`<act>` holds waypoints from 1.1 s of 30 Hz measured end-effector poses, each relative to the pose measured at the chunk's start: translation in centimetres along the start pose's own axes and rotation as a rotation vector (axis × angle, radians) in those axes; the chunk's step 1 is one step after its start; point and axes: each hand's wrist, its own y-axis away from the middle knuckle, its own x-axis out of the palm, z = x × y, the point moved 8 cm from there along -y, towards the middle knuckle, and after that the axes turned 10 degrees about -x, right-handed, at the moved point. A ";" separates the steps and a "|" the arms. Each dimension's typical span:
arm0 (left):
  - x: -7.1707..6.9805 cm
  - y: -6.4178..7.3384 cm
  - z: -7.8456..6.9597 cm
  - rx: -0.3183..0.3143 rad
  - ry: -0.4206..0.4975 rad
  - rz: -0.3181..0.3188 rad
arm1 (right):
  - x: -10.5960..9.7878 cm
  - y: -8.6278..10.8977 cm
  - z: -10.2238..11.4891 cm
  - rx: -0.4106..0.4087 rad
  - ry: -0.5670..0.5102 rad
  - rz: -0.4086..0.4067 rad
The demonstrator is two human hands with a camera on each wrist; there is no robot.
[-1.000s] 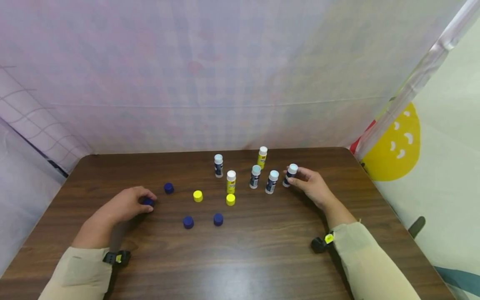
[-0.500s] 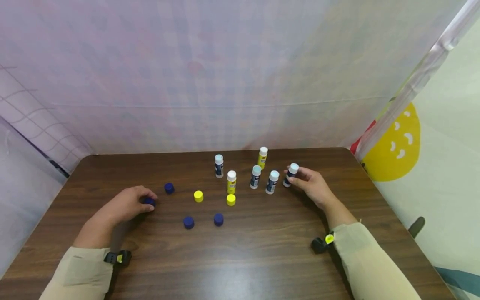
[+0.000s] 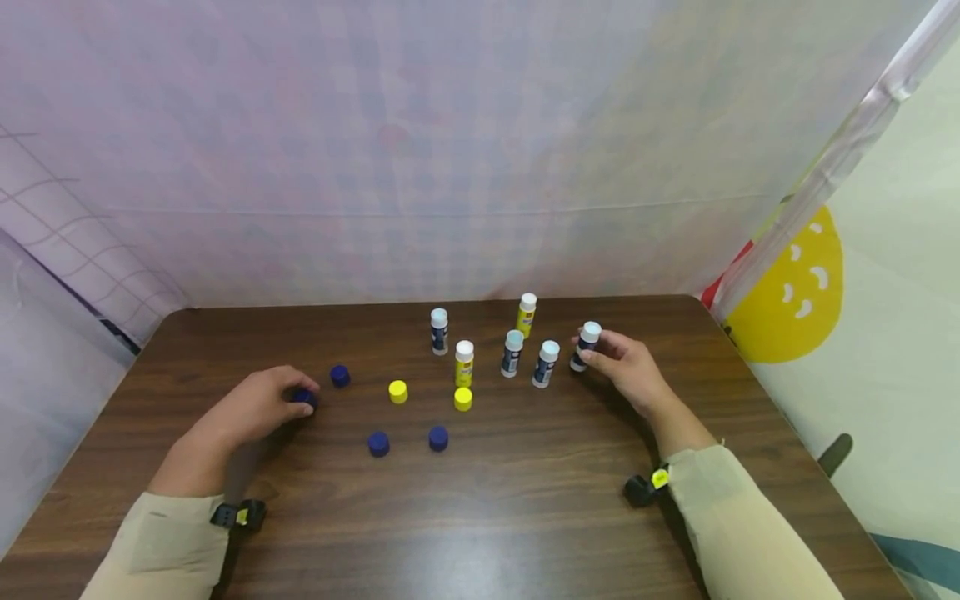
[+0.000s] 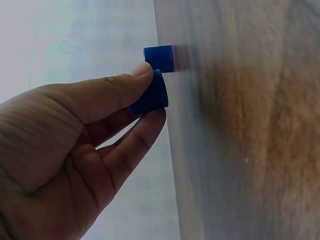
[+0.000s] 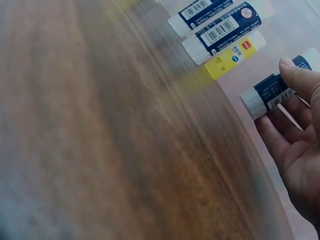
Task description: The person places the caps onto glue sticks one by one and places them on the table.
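My left hand (image 3: 258,408) pinches a dark blue cap (image 4: 152,95) between thumb and fingers at the table's left side. The cap tilts slightly in the left wrist view, with another blue cap (image 3: 340,376) just beyond it. On the right, my right hand (image 3: 626,367) grips a navy-labelled glue stick (image 5: 275,91), white end up and leaning a little. In the right wrist view its base seems just off the table. Two uncapped navy glue sticks, one nearer (image 3: 546,364) and one farther left (image 3: 512,354), stand upright beside it.
Another navy glue stick (image 3: 439,333) and two yellow ones, front (image 3: 464,367) and back (image 3: 527,317), stand on the wooden table (image 3: 525,500). Yellow caps (image 3: 398,392) and blue caps (image 3: 378,443) lie left of centre. A cloth curtain (image 3: 450,167) hangs behind.
The left hand has risen slightly and shifted right with the blue cap. The right hand has lifted its glue stick a little up and to the right. Other things stay put.
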 end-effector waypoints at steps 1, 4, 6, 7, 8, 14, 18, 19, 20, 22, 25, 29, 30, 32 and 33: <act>0.0 0.0 -0.1 -0.002 -0.001 0.001 | 0.0 0.0 0.1 -0.001 -0.001 -0.003; 0.1 -0.1 -0.1 -0.013 0.000 0.007 | -0.1 0.0 0.3 0.002 0.003 -0.013; 0.1 -0.1 -0.2 -0.020 0.000 0.011 | -0.1 0.0 0.4 0.005 0.011 -0.017; 0.1 -0.1 -0.2 -0.025 0.000 0.012 | -0.1 0.1 0.5 0.004 0.013 -0.018; 0.1 -0.1 -0.2 -0.027 0.000 0.013 | -0.1 0.1 0.6 0.006 0.014 -0.019; 0.1 -0.1 -0.5 -0.017 0.000 0.012 | -0.1 0.2 1.0 -0.015 -0.021 -0.026; 0.1 -0.1 -0.8 -0.010 -0.006 0.008 | -0.1 0.2 1.1 -0.033 -0.053 -0.035; 0.1 -0.1 -0.9 -0.010 -0.005 0.009 | -0.1 0.2 1.1 -0.037 -0.058 -0.037; 0.1 -0.1 -0.9 -0.010 -0.005 0.007 | -0.2 0.2 1.1 -0.040 -0.059 -0.039; 0.0 -0.1 -1.1 -0.009 -0.005 0.005 | -0.2 0.3 1.1 -0.048 -0.061 -0.042; -0.1 -0.1 -1.3 -0.012 0.004 0.005 | -0.2 0.3 1.2 -0.064 -0.064 -0.043; -0.2 -0.1 -1.5 -0.019 0.017 -0.003 | -0.1 0.3 1.5 -0.079 -0.066 -0.044; -0.2 -0.1 -1.5 -0.021 0.020 -0.007 | -0.1 0.3 1.5 -0.081 -0.064 -0.043; -0.2 0.0 -1.7 -0.022 0.027 -0.018 | -0.1 0.3 1.6 -0.080 -0.058 -0.043; -0.3 0.0 -1.8 -0.022 0.031 -0.022 | -0.1 0.3 1.7 -0.078 -0.057 -0.045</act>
